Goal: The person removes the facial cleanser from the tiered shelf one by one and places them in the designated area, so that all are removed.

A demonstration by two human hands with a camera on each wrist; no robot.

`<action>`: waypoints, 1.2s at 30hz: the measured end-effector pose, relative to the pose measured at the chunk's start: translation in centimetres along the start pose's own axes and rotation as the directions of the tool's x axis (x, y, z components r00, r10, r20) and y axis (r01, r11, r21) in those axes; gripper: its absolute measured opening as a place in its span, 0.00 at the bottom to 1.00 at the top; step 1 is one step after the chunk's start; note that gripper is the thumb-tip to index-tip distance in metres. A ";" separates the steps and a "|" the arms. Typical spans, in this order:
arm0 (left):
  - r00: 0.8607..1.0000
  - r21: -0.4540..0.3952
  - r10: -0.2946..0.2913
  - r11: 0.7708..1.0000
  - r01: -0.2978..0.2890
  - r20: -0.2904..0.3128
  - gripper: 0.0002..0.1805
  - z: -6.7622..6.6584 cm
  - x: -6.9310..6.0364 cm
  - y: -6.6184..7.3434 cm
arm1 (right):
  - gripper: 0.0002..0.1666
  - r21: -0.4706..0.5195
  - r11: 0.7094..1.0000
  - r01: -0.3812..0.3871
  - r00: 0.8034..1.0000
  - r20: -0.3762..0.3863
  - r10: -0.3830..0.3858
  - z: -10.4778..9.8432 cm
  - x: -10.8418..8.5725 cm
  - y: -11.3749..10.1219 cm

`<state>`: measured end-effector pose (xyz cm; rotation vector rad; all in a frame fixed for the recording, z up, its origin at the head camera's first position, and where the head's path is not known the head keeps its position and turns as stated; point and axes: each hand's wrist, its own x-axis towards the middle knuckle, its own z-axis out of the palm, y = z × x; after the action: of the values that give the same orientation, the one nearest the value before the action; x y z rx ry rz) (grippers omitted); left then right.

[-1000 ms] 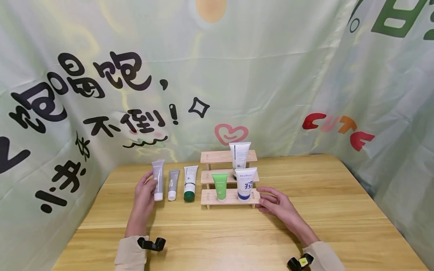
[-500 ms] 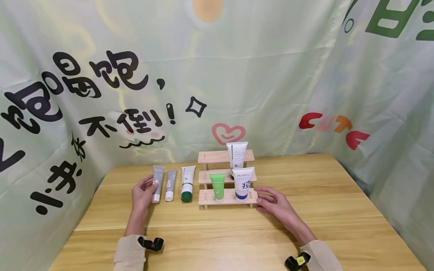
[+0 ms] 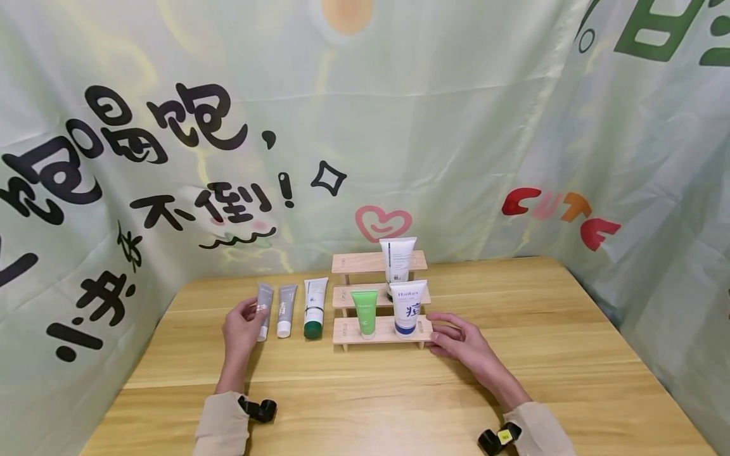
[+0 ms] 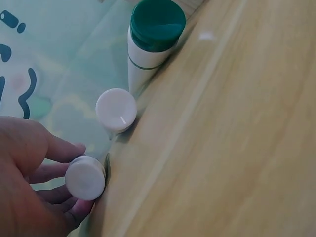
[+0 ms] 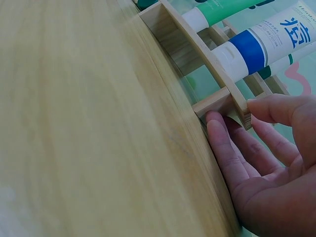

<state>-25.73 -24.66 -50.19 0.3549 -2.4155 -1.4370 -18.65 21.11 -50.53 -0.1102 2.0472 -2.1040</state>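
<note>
Compared with a second ago, the outer grey tube [image 3: 264, 296] sits lower in the head view, beside the smaller grey tube [image 3: 286, 309], and the left hand [image 3: 242, 326] now covers more of it. That hand pinches the tube between thumb and fingers, its white cap [image 4: 85, 178] toward the person. The green-capped white tube [image 3: 315, 306] lies next along the row. The right hand [image 3: 464, 343] grips the same end of the wooden stand [image 3: 383, 328] as before.
</note>
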 end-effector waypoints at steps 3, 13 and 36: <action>1.000 0.037 -0.001 0.999 0.002 -0.011 0.21 -0.1 0.0 0.0 | 0.30 -0.001 1.000 0.001 1.000 0.000 -0.001 0.0 0.0 0.0; 1.000 0.097 -0.025 0.995 0.026 -0.019 0.19 -0.8 0.1 -0.2 | 0.31 -0.002 1.000 0.015 1.000 0.004 -0.015 -0.1 0.0 0.1; 0.997 -0.055 0.036 0.998 -0.032 0.073 0.19 -2.0 -0.6 3.6 | 0.31 -0.014 1.000 0.019 1.000 0.018 -0.019 -0.1 0.0 0.2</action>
<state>-24.60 -24.34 -46.24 0.2509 -2.4230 -1.5218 -18.65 21.24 -50.72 -0.1512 2.0592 -2.0919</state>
